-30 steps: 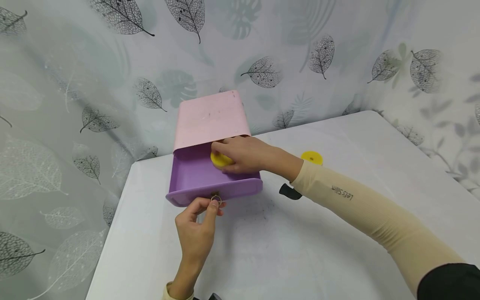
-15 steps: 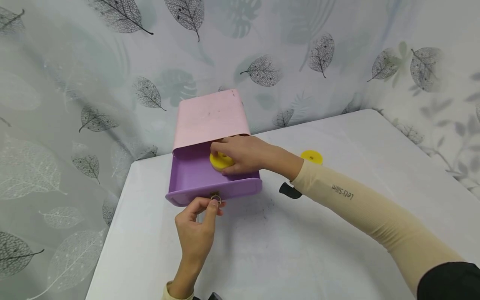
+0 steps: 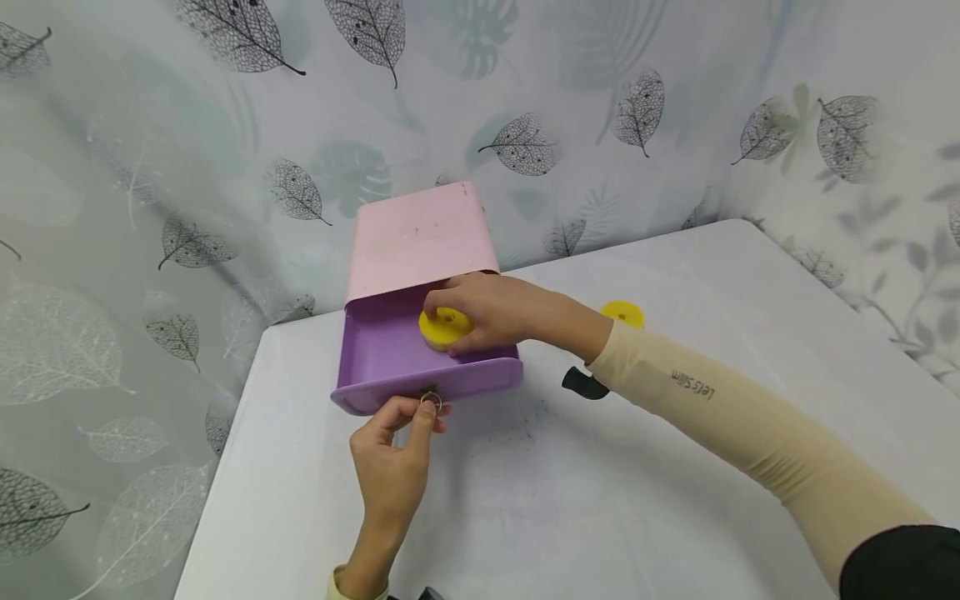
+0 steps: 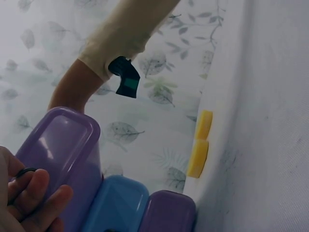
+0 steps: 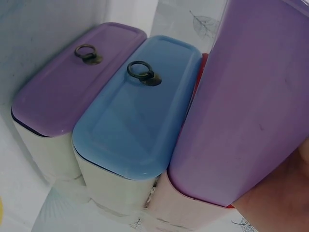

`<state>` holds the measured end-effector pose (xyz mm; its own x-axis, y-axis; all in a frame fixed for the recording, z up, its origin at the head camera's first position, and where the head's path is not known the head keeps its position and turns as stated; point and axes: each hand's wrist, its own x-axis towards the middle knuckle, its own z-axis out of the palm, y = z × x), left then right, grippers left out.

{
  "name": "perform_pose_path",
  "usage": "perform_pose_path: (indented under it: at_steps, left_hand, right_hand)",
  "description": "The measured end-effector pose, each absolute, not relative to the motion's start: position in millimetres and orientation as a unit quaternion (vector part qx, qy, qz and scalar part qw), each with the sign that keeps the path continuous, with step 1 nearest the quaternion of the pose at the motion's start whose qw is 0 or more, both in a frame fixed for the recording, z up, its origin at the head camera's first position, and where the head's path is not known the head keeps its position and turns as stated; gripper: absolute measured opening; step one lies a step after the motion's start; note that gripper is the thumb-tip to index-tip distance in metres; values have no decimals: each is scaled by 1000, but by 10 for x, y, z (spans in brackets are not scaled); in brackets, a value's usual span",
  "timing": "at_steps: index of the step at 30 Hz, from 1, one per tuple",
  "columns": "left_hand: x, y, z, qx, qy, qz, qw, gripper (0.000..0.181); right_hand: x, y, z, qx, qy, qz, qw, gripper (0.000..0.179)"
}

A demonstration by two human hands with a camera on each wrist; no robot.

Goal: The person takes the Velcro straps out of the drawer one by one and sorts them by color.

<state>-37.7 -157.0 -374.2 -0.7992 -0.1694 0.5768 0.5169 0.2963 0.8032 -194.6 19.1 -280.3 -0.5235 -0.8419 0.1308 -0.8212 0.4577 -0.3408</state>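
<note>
A purple drawer is pulled out of the pink cabinet top. My left hand pinches the small metal ring pull on the drawer front between thumb and finger. Inside the drawer, toward its right, lies a yellow disc with a hole in its face. My right hand reaches in from the right, its finger and thumb bent around the disc's edges. The left wrist view shows the left fingers at the drawer front. In the right wrist view, the drawer's side hides most of the right hand.
Beneath the open drawer are a blue drawer and another purple drawer, both pushed in, with ring pulls. A second yellow disc lies on the white table beyond the right forearm. A patterned curtain hangs behind the table.
The yellow disc has tipped flatter and shows more of its holed face. My right fingers have eased slightly right around it. My left hand stays at the ring pull.
</note>
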Motion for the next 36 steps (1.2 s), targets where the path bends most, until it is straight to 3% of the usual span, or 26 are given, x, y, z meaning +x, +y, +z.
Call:
perform_pose_path:
  at_steps: [36]
  left_hand:
    - [-370,-1580,-3738,-112,-753,-579,291,18]
  right_hand:
    - [-1811,291,-2768,-479,848,-224,6,41]
